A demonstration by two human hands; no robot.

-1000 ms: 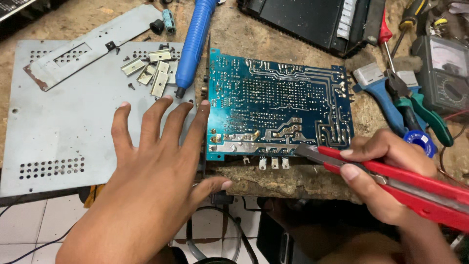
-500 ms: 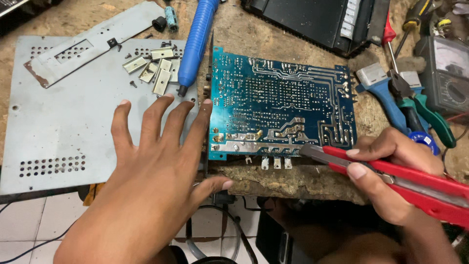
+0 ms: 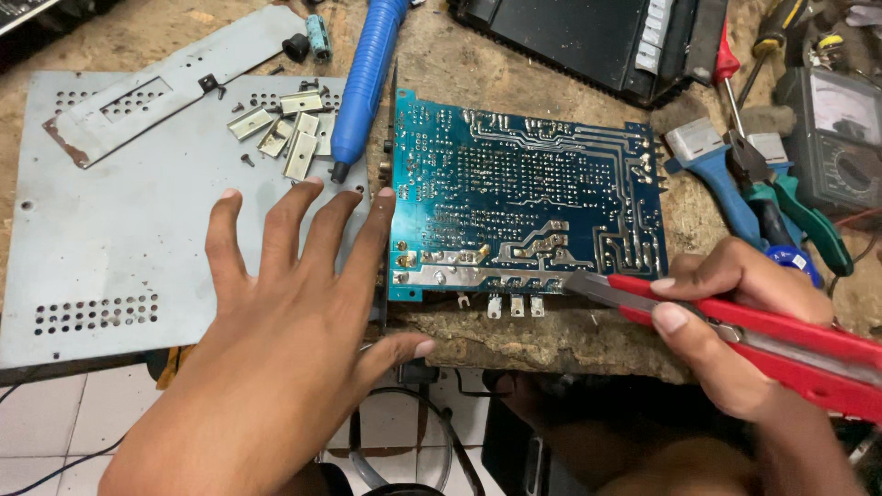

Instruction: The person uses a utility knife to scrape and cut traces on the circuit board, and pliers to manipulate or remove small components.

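A blue circuit board lies solder side up on a worn wooden bench. My left hand is spread flat with fingers apart, resting on the grey metal cover plate, its fingertips against the board's left edge. My right hand grips a red utility knife. The knife's grey blade tip touches the board's lower edge near the metal tabs.
A blue desoldering pump lies above my left hand beside several small metal brackets. A black case sits at the back. Blue and green-handled pliers, a red screwdriver and an analog meter crowd the right side.
The view has shifted slightly. The knife tip stays at the board's lower edge and my left hand remains spread beside the board.
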